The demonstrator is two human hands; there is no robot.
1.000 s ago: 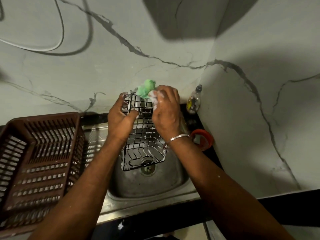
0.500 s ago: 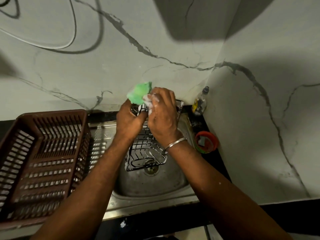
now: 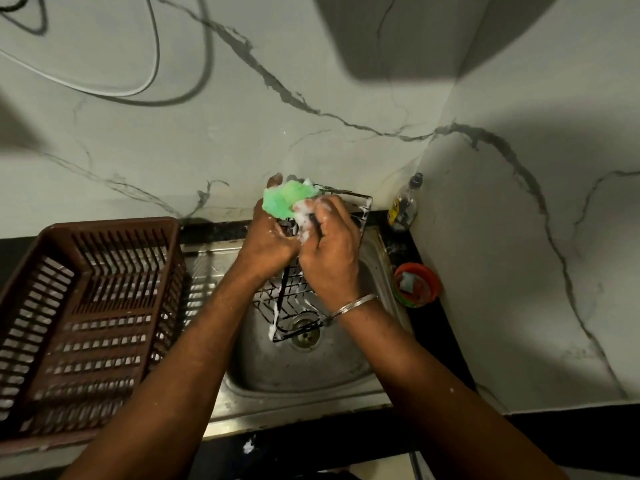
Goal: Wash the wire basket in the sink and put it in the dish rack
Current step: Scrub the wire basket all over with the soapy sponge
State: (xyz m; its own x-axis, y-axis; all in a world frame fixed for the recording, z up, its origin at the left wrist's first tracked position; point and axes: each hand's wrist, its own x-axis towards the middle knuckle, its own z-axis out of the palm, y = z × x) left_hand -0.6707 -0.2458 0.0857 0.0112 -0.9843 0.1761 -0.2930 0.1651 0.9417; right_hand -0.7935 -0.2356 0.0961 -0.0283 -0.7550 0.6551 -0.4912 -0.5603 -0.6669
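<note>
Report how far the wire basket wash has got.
Done: foam streaks the wire basket, so soaping is well along. In hand: over the sink, the left hand grips its upper rim while the right hand rubs the green sponge there. Left: rinsing off the foam, then setting it in the brown dish rack at the left, where it is not yet.
</note>
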